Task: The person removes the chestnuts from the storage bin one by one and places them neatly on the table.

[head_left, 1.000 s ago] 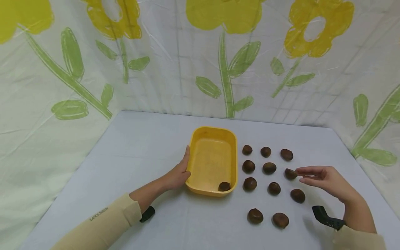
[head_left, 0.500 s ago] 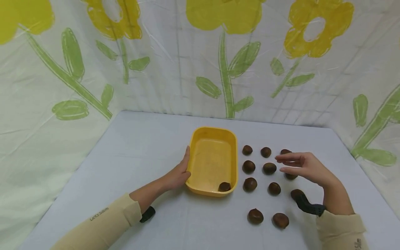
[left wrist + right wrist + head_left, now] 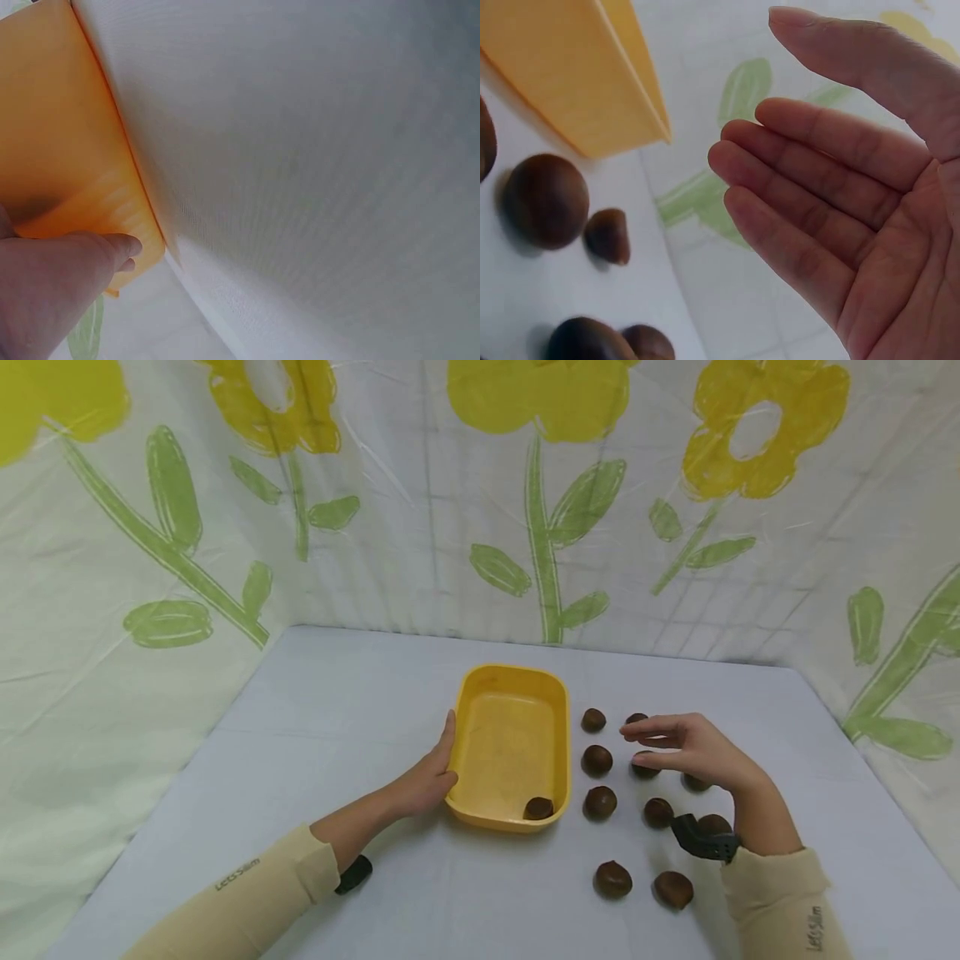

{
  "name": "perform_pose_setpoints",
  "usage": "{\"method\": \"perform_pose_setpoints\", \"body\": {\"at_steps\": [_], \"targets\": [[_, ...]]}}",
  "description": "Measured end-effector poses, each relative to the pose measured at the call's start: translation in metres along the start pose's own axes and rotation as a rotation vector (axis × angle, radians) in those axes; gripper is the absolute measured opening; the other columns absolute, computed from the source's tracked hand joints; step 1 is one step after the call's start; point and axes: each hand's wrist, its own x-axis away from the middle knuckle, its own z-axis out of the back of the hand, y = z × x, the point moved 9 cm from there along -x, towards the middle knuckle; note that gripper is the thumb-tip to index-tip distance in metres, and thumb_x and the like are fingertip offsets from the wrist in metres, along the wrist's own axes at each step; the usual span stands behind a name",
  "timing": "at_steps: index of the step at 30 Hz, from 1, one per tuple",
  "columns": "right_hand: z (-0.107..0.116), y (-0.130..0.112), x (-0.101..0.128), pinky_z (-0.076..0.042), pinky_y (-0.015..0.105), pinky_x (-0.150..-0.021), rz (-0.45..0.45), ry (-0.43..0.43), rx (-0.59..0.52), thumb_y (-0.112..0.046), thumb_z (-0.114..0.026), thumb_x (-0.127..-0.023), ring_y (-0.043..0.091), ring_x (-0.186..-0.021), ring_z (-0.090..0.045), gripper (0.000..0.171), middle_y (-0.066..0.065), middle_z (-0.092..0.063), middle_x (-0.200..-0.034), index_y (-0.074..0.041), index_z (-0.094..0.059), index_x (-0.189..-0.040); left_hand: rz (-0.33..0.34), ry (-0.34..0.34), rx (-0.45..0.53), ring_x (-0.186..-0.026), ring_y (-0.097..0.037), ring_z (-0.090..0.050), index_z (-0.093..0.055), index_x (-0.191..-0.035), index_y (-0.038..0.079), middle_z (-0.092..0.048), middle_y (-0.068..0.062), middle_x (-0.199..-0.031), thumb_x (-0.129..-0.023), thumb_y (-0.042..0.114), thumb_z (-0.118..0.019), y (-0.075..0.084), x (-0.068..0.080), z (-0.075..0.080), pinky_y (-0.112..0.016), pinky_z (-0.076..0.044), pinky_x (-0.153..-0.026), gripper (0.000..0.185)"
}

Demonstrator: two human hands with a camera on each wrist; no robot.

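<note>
Right hand (image 3: 693, 752) has no grip on anything at the moment: fingers out straight and relaxed, palm empty (the right wrist view shows that plainly), hovering just above the chestnuts (image 3: 597, 760) laid out in rows on the bench (image 3: 337, 727), roughly over the middle column. Left hand (image 3: 427, 777) is flat against the left wall of the yellow tub (image 3: 510, 672), fingers straight and pressing on it rather than wrapped round it, so it's just steadying the thing. The tub sits just left of the chestnut rows, with one chestnut (image 3: 538, 807) already in its near right corner. If I were doing this bit, I'd say drop the fingertips onto a single nut and pinch it thumb to forefinger from the sides. They're round and smooth, so they'd probably roll if nudged from one side only, and the neighbours are near enough to get knocked. Taking the one closest under the fingers looks least awkward; I can't tell exactly which that is, since the hand hides part of the row. Keeping the left hand where it is seems smart, because a light plastic tub could skid when something lands in it.
</note>
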Motion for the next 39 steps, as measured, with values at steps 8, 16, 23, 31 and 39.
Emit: {"method": "perform_pose_setpoints", "body": {"at_steps": [8,16,23,31,39], "targets": [[-0.014,-0.016,-0.019,-0.050,0.031,-0.090,0.021,-0.045,-0.039,-0.021,-0.073,-0.079,0.001,-0.105,-0.061,0.041,0.012,-0.066,-0.116,-0.006,-0.065,-0.116,0.005,0.008,0.006,-0.144,-0.016,0.007,0.023,-0.146,0.013,0.015,-0.005,-0.156,-0.083,-0.002,-0.035,-0.001,0.000,0.000,-0.043,-0.003,-0.116,0.086],[-0.027,-0.032,-0.034,-0.051,0.037,-0.087,0.071,-0.082,-0.063,-0.018,-0.073,-0.078,0.008,-0.107,-0.062,0.041,0.015,-0.065,-0.117,-0.003,-0.065,-0.115,0.014,0.010,-0.002,-0.144,-0.017,0.006,0.023,-0.146,0.015,0.014,-0.005,-0.156,-0.084,-0.002,-0.035,-0.001,0.001,0.001,-0.043,-0.004,-0.116,0.086],[-0.033,-0.044,-0.047,-0.051,0.040,-0.087,0.114,-0.116,-0.075,-0.016,-0.072,-0.079,0.012,-0.102,-0.065,0.042,0.017,-0.065,-0.117,0.000,-0.063,-0.116,0.011,0.003,-0.010,-0.144,-0.016,0.008,0.024,-0.145,0.015,0.016,-0.004,-0.156,-0.085,-0.001,-0.035,-0.001,0.001,0.002,-0.043,-0.003,-0.116,0.086],[-0.049,-0.055,-0.063,-0.050,0.040,-0.090,0.088,-0.194,-0.096,-0.023,-0.072,-0.079,0.028,-0.110,-0.061,0.043,0.012,-0.065,-0.119,-0.007,-0.064,-0.118,0.006,0.009,-0.005,-0.144,-0.017,0.007,0.023,-0.145,0.015,0.015,-0.004,-0.156,-0.085,-0.001,-0.035,-0.003,0.000,0.001,-0.043,-0.004,-0.116,0.086],[-0.064,-0.066,-0.077,-0.046,0.039,-0.096,0.116,-0.251,-0.122,-0.020,-0.070,-0.081,0.027,-0.113,-0.060,0.042,0.014,-0.065,-0.118,-0.002,-0.063,-0.118,0.010,0.008,-0.013,-0.144,-0.017,0.007,0.023,-0.146,0.015,0.015,-0.003,-0.156,-0.085,-0.001,-0.035,-0.001,0.000,0.001,-0.043,-0.004,-0.116,0.085]]}}
